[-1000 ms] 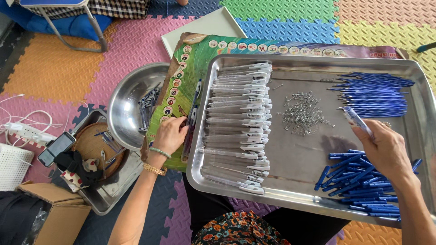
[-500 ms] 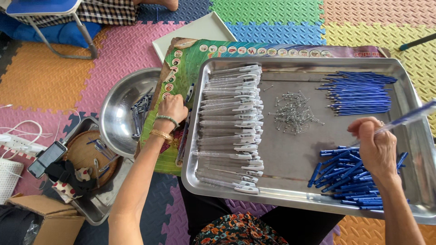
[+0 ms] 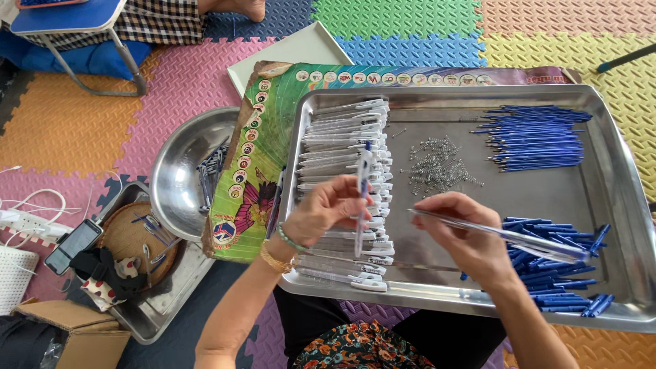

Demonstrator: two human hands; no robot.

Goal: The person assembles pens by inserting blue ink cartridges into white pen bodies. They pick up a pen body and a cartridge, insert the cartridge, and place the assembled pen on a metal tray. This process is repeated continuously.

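My left hand [image 3: 326, 209] holds a white pen barrel [image 3: 362, 195] upright over a stack of white pen barrels [image 3: 345, 147] at the left of a large steel tray [image 3: 608, 164]. My right hand [image 3: 461, 236] grips a clear pen tube with a blue refill [image 3: 519, 239], which points to the right. The two hands are close together above the tray's middle. A pile of small metal springs [image 3: 437, 167] lies just beyond them. Blue refills [image 3: 536, 137] lie at the tray's far right, and blue pen parts [image 3: 560, 263] are heaped at the near right.
A round steel bowl [image 3: 181, 174] with a few pen parts sits left of the tray, on a colourful printed sheet [image 3: 263, 164]. Further left stand a smaller steel tray [image 3: 160, 311] with a phone and oddments, a cardboard box [image 3: 75, 338] and white cables. Coloured foam mats cover the floor.
My left hand has lifted a white barrel off the stack. My right hand has moved left from the blue heap with a refilled tube, toward the left hand.
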